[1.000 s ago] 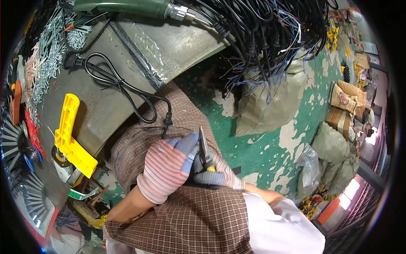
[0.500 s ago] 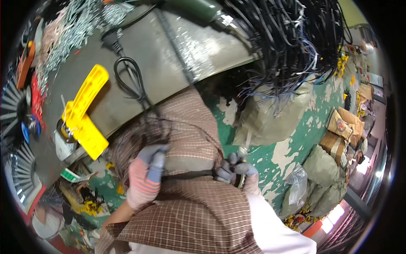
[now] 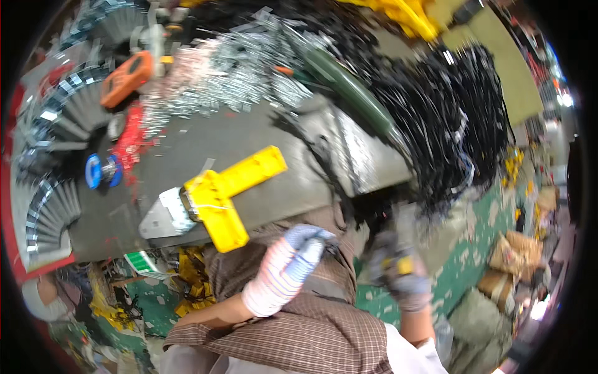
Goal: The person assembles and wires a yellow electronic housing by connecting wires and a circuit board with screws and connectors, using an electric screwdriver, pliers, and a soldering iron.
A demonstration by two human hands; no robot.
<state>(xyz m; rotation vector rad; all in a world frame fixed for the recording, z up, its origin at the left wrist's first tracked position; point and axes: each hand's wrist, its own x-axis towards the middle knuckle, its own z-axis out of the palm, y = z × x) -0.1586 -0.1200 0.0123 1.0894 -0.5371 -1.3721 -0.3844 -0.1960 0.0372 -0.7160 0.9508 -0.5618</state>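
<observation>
My left hand (image 3: 285,272), in a striped knit glove with blue-grey fingertips, is curled into a fist over my checked brown lap. A thin black cable (image 3: 327,288) runs from it toward my right hand (image 3: 398,279). That hand wears a grey glove and is blurred. It grips a small dark tool with a yellow part (image 3: 405,266). Both hands sit just below the front edge of the grey worktable (image 3: 187,149). A yellow L-shaped plastic piece (image 3: 232,192) lies on the table edge just above my left hand.
A large bundle of black wires (image 3: 448,118) hangs off the table's right side, beside a green power tool (image 3: 355,93). Silver metal parts (image 3: 237,75), red bits (image 3: 128,140), a blue spool (image 3: 99,169) and an orange object (image 3: 124,78) lie further back. Cardboard boxes (image 3: 517,268) stand on the green floor.
My hands were together on the tool, then drew apart with the cable between them. The view has tilted up, showing more of the table.
</observation>
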